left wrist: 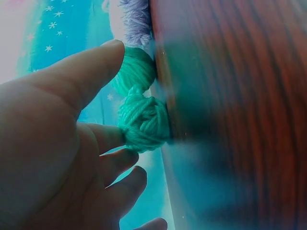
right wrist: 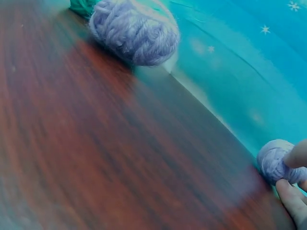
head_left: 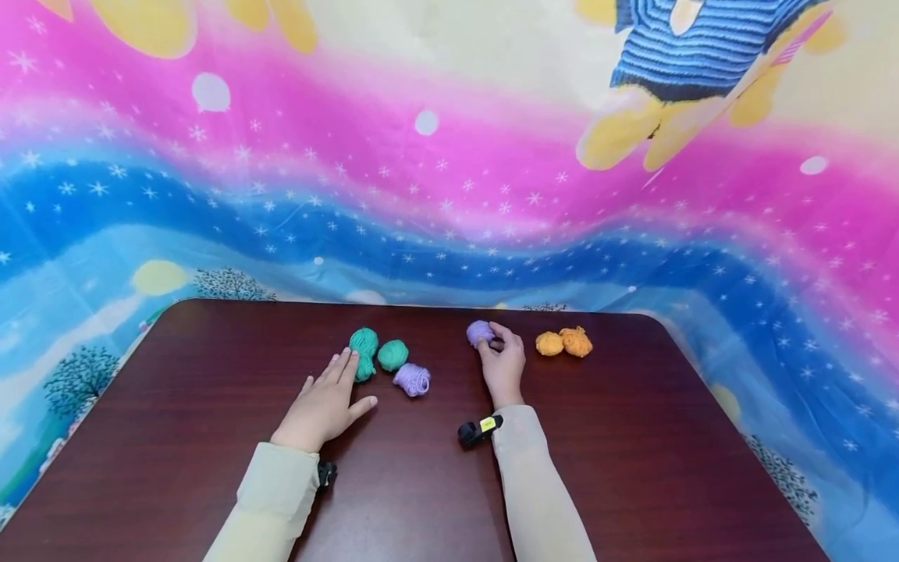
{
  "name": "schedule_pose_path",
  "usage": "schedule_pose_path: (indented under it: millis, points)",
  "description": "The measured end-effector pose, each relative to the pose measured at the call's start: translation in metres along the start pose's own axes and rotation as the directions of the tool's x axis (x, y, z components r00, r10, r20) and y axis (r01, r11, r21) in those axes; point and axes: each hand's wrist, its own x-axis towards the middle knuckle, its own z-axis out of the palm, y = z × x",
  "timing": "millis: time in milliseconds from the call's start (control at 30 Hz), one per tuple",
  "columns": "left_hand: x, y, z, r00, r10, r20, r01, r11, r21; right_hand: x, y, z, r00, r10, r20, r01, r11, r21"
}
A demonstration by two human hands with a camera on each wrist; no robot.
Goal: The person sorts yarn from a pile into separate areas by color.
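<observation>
My right hand (head_left: pixel 504 367) pinches a small purple ball of yarn (head_left: pixel 481 333) near the table's far edge; the right wrist view shows thumb and fingertips on this purple ball (right wrist: pixel 274 160). With its fingers extended, my left hand (head_left: pixel 319 406) lies at the near left side of two green balls of yarn (head_left: pixel 364 343), fingertips touching them. A third green ball (head_left: pixel 393 355) sits just right of those. In front of it lies another purple ball of yarn (head_left: pixel 412 380), loosely wound. The left wrist view has a green ball (left wrist: pixel 145 122) beside the fingertips.
Two orange balls of yarn (head_left: pixel 562 343) lie side by side, right of my right hand. The dark reddish-brown table (head_left: pixel 407 484) ends at a patterned cloth backdrop (head_left: pixel 421 211). A black wrist camera (head_left: pixel 480 430) sticks out from the right sleeve.
</observation>
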Motion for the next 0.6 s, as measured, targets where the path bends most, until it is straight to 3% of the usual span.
schedule_pose_path:
  millis: [267,600]
  points:
    - [0.0003,0.0015,0.0022,1.000,0.006,0.007,-0.006,1.000,0.007,-0.0016,0.0029,-0.0003,0.990,0.028,-0.136,-0.022,0.999,0.042]
    - [-0.0003,0.0007,0.0031,1.000,0.013,0.000,-0.013,1.000,0.008,-0.0032,-0.0011,-0.0013,0.987,0.097,-0.125,-0.067,0.971,0.228]
